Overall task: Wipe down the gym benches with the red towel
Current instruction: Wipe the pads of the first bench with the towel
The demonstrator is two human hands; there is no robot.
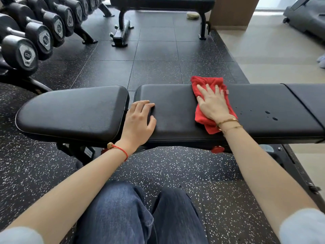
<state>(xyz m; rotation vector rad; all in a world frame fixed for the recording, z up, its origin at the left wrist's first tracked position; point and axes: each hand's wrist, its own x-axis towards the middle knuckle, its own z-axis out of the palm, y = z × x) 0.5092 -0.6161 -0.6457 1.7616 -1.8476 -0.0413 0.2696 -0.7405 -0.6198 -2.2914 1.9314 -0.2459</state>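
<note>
Mid-wipe on the near black padded vinyl gym bench, my desk. I've got the right hand flat, fingers spread, pressing the crumpled red cloth towel onto the middle pad. Left hand rests released near the pad gap, bracing, holding nothing. Next, I judge: sweep right over the water droplets. Second black bench behind looks untouched.
</note>
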